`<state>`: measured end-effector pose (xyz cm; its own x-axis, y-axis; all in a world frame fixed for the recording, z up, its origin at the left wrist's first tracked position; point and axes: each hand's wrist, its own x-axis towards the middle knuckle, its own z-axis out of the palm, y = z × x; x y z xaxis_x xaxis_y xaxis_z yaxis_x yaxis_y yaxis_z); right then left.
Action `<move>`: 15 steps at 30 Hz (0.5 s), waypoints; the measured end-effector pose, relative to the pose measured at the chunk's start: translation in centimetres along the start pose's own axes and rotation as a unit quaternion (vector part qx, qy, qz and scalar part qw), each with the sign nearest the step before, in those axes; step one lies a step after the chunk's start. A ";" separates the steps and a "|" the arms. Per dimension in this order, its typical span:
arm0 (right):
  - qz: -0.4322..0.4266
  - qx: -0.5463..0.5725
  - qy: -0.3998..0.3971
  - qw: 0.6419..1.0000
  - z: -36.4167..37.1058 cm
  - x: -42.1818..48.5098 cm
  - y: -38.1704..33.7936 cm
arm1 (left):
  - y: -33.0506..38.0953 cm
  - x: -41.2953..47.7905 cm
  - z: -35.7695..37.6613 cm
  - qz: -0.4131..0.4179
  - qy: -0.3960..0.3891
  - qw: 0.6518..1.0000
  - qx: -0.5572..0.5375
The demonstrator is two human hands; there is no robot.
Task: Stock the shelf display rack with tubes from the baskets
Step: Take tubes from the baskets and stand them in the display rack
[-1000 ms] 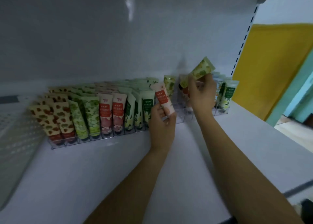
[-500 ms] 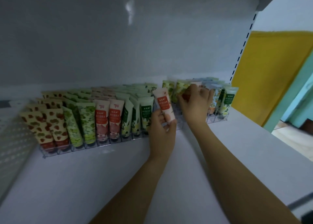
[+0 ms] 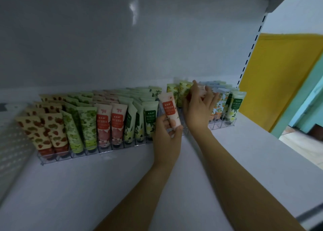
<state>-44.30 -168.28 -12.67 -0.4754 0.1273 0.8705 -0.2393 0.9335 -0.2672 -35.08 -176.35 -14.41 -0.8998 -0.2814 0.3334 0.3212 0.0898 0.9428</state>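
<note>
A clear divided display rack (image 3: 111, 150) sits at the back of the white shelf (image 3: 87, 187), packed with rows of upright patterned tubes (image 3: 87, 124). My left hand (image 3: 167, 136) grips a pink-white tube with a red label (image 3: 170, 111), upright, just in front of the rack's middle lanes. My right hand (image 3: 197, 110) reaches into the rack's right section. Its fingers are spread over the tops of the tubes there, beside a yellow-green tube (image 3: 184, 91) standing in a lane. The tubes behind the right hand are hidden.
A perforated white panel (image 3: 10, 143) closes the shelf's left side. The grey back wall rises behind the rack. At the right stand a slotted upright (image 3: 251, 50), a yellow wall (image 3: 279, 77) and a teal doorway (image 3: 307, 108). Bare shelf lies in front of the rack.
My right hand lowered the yellow-green tube from above the rack into a right-hand lane, and its fingers have loosened. My left hand kept holding the pink tube almost still.
</note>
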 end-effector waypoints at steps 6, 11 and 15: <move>-0.016 0.003 -0.017 1.000 0.5 0.0 0.2 | 0.1 0.0 0.0 -0.002 -0.003 1.000 -0.007; -0.016 -0.070 -0.030 0.997 1.4 0.2 1.1 | -0.1 0.0 0.0 0.002 -0.008 1.000 -0.001; -0.021 -0.093 0.002 0.995 1.9 0.0 1.2 | -0.1 0.0 0.0 0.001 -0.014 1.000 -0.003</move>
<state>-46.21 -167.76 -13.80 -0.4641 0.0885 0.8813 -0.0980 0.9838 -0.1504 -35.10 -176.36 -14.51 -0.9071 -0.2540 0.3358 0.3251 0.0841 0.9419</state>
